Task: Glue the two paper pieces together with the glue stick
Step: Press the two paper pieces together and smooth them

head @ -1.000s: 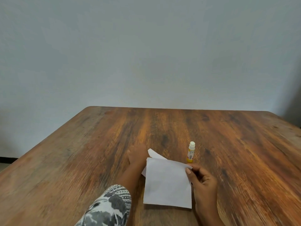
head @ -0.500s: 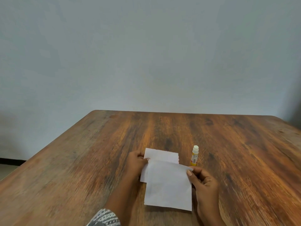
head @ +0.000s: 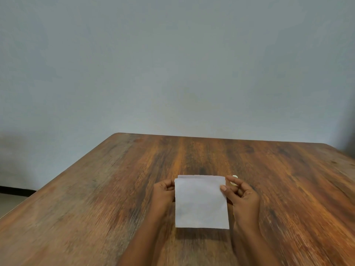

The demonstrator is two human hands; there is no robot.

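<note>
Two white paper pieces are held together above the wooden table (head: 115, 189). The front paper piece (head: 200, 204) covers almost all of the back paper piece (head: 199, 177), of which only a thin strip shows along the top. My left hand (head: 164, 192) pinches the left edge of both sheets. My right hand (head: 242, 196) pinches the right edge near the top corner. The glue stick (head: 234, 179) stands on the table just behind my right fingers, mostly hidden; only its white cap and a bit of yellow show.
A plain pale wall rises behind the table's far edge. The table's left edge runs diagonally, with floor and a dark skirting strip (head: 17, 190) beyond it.
The back sheet, which stuck out to the upper left, has been slid behind the front sheet until both line up. Both hands lifted slightly; my right fingers now hide most of the glue stick.
</note>
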